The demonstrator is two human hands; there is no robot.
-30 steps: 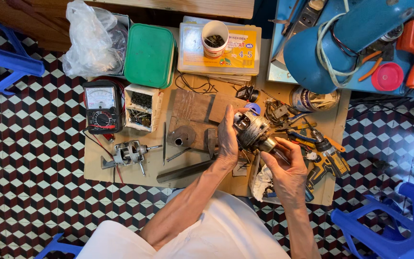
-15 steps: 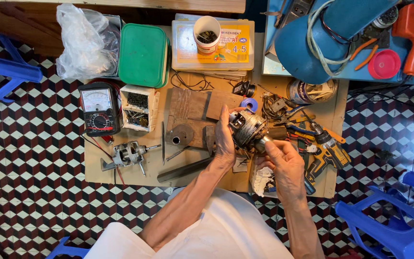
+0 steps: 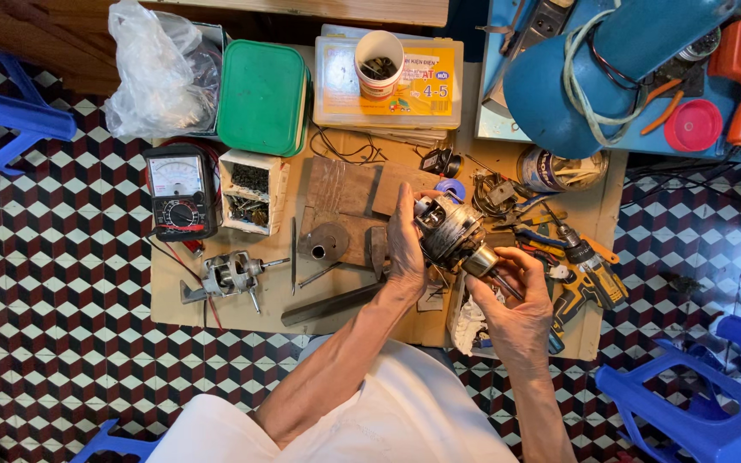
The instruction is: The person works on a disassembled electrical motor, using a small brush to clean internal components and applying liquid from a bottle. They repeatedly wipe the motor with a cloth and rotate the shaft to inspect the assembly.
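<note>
Together, two hands hold one small electric motor (image 3: pixel 449 231) above the desk (image 3: pixel 242 313): the left hand (image 3: pixel 405 244) grips its body, the right hand (image 3: pixel 515 296) pinches its shaft end. Left of them lie a second motor (image 3: pixel 229 274) and one multimeter (image 3: pixel 180 190).

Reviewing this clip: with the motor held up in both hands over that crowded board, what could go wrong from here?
1. The motor is held off the board by the left hand and the right hand at its shaft end; a slip could drop it onto the pliers below.
2. The open screw box and cup sit nearby; a bump could spill them.
</note>
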